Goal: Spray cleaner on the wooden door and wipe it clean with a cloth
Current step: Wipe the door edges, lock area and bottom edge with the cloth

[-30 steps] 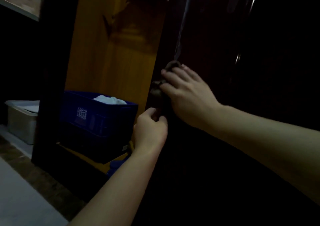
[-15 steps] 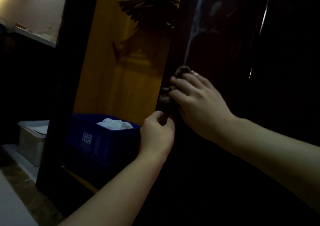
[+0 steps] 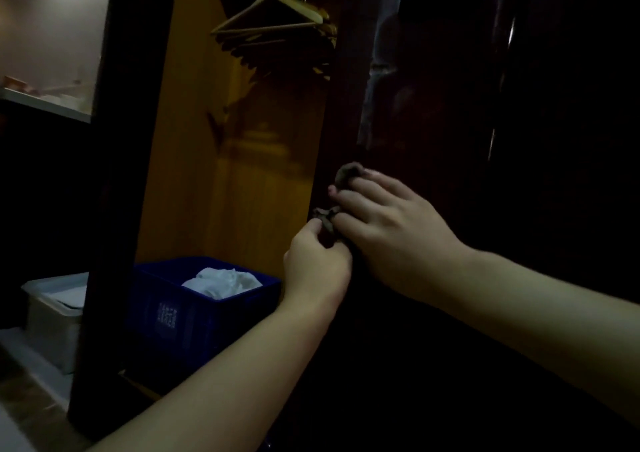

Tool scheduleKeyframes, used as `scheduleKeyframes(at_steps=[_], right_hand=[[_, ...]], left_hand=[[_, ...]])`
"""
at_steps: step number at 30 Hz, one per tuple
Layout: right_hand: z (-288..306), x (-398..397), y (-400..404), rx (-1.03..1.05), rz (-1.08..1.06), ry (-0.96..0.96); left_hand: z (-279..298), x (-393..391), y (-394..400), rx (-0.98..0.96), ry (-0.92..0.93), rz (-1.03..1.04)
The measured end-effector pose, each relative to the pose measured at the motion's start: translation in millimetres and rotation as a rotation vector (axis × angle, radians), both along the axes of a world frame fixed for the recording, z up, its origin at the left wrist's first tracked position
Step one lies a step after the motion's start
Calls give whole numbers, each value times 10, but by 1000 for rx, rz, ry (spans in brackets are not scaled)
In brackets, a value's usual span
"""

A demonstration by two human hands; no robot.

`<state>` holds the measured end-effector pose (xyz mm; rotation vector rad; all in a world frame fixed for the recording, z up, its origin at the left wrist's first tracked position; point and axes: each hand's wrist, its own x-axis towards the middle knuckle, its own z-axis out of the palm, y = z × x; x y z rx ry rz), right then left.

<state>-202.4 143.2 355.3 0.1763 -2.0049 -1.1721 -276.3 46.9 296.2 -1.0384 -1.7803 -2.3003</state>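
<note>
The scene is dim. The dark wooden door (image 3: 433,112) stands at the right of the view, its glossy face showing faint reflections, with its left edge running down the middle of the view. The right hand (image 3: 391,230) lies against the door near that edge, its fingers (image 3: 367,188) extended and pressing a crumpled dark cloth (image 3: 348,172) to the wood; the cloth shows above the fingertips and again below them, at the door's edge. The left hand (image 3: 317,264) is just below and to the left of the right hand, touching it, with its fingers curled; its fingertips pinch the lower fold of the cloth at the edge of the door. How much of the cloth lies under the right palm cannot be told. No spray bottle can be made out. To the left of the door the wardrobe interior (image 3: 214,174) is open, lined in orange-brown wood. Wooden hangers (image 3: 277,18) hang in a row at its top. On its floor sits a blue crate (image 3: 180,313) holding white crumpled fabric (image 3: 221,282). A dark upright frame post (image 3: 117,209) bounds the opening on the left. Beyond the post, a pale lidded plastic box (image 3: 52,316) rests on the floor, and a light shelf (image 3: 45,105) runs along the wall above.
</note>
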Motion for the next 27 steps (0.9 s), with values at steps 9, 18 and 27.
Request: scheduleKeyframes(at_steps=[9,18,27], right_hand=[[829,-69,-55,-84,-53,201],[1341,-59,-73,58,-165,136],[1498,-19,-144,199,-314,207]], left_hand=[[542,-44,-8,8,76,17],[1037,-116,-4,26,130,-49],[1551,-137,66,64,115,-122]])
